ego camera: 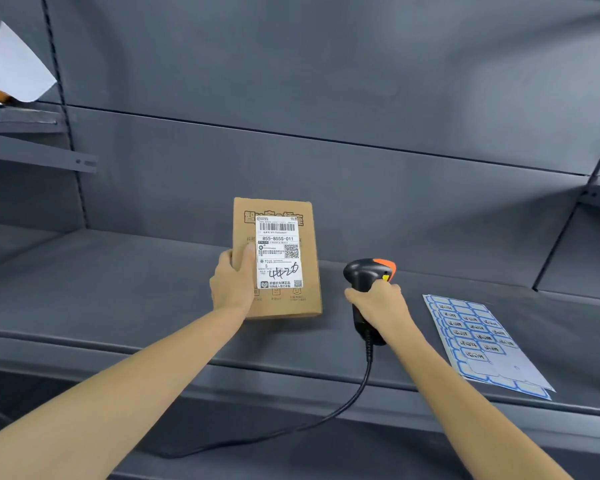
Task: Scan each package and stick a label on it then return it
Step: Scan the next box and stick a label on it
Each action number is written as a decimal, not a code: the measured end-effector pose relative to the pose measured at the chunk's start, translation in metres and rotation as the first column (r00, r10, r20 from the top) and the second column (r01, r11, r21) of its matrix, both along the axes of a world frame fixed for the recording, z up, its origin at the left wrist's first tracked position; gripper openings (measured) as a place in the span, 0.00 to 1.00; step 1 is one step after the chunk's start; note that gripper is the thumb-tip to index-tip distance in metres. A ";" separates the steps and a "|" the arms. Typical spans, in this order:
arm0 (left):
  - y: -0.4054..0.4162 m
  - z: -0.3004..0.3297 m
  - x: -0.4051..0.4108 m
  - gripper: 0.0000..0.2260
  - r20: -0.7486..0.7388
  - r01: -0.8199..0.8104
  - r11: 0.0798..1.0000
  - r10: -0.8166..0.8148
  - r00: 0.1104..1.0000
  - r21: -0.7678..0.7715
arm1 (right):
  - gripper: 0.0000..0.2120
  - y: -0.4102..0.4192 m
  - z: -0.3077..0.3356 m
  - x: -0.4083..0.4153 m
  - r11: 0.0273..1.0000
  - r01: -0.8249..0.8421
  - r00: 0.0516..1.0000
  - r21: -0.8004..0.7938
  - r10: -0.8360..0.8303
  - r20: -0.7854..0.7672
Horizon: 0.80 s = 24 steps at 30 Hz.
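My left hand (231,280) grips the package (278,258) by its left edge, tilting it up off the shelf (118,289), shipping label facing me. Right of it, my right hand (378,303) fingers wrap the scanner (368,275) handle, so scanning looks underway. The label sheet (482,341) lies far right; sticking and returning remain

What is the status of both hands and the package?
Left hand grips brown cardboard package, label facing up. Right hand grips black-and-orange barcode scanner beside it. Nothing between them.
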<state>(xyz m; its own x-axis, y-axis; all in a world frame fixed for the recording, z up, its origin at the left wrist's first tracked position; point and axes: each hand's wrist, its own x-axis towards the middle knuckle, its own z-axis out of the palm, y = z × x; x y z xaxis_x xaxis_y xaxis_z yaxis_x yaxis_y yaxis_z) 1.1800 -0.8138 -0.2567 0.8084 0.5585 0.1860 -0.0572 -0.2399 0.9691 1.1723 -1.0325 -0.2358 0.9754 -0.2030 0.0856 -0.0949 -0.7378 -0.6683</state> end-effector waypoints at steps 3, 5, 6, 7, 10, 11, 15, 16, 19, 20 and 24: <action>0.001 0.004 -0.003 0.22 -0.085 -0.004 1.000 0.005 0.996 0.021 | 0.15 -0.003 -0.012 0.006 0.986 0.029 1.000 -0.167 -0.028 0.011; 0.003 0.009 -0.005 0.24 -0.163 0.018 0.998 -0.007 0.987 0.063 | 0.16 -0.003 -0.019 0.009 0.978 0.026 1.000 -0.207 -0.027 -0.005; 0.005 0.011 -0.006 0.26 -0.202 0.031 0.995 -0.012 0.979 0.091 | 0.16 -0.002 -0.022 0.010 0.973 0.022 1.000 -0.229 -0.026 -0.012; 0.005 0.014 -0.007 0.26 -0.239 0.044 0.991 -0.013 0.971 0.125 | 0.16 -0.002 -0.025 0.010 0.967 0.021 1.000 -0.253 -0.025 -0.015; 0.004 0.020 -0.011 0.23 -0.324 0.093 0.967 -0.012 0.946 0.235 | 0.17 -0.001 -0.033 0.014 0.963 0.042 0.999 -0.265 -0.046 -0.007; 0.003 0.022 -0.013 0.22 -0.343 0.104 0.959 -0.008 0.939 0.264 | 0.18 -0.001 -0.036 0.015 0.963 0.052 0.999 -0.265 -0.053 0.005; -0.001 0.023 -0.020 0.23 -0.413 0.160 0.918 0.004 0.911 0.363 | 0.25 -0.001 -0.042 0.017 0.923 0.074 0.997 -0.377 -0.056 0.057; -0.002 0.022 -0.021 0.24 -0.433 0.175 0.908 0.008 0.901 0.380 | 0.26 0.000 -0.041 0.017 0.900 0.068 0.997 -0.430 -0.042 0.068; -0.004 0.015 -0.020 0.22 -0.474 0.223 0.887 -0.005 0.881 0.404 | 0.19 -0.010 -0.042 0.015 0.792 0.103 0.981 -0.602 0.018 0.191; -0.005 0.013 -0.019 0.21 -0.474 0.234 0.883 -0.015 0.880 0.407 | 0.16 -0.016 -0.039 0.012 0.775 0.148 0.969 -0.614 0.012 0.248; -0.005 0.011 -0.019 0.20 -0.463 0.246 0.882 -0.036 0.885 0.402 | 0.18 -0.077 -0.026 0.011 0.867 0.266 0.962 -0.421 -0.264 0.065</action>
<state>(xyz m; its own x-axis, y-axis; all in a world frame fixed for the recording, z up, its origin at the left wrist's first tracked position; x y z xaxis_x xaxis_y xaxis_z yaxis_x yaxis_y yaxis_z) 1.1612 -0.8189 -0.2462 0.9265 0.3763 -0.0031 0.2725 -0.6652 0.6952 1.1837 -1.1096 -0.2614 0.8893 -0.3972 0.2266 -0.3242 -0.8971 -0.3002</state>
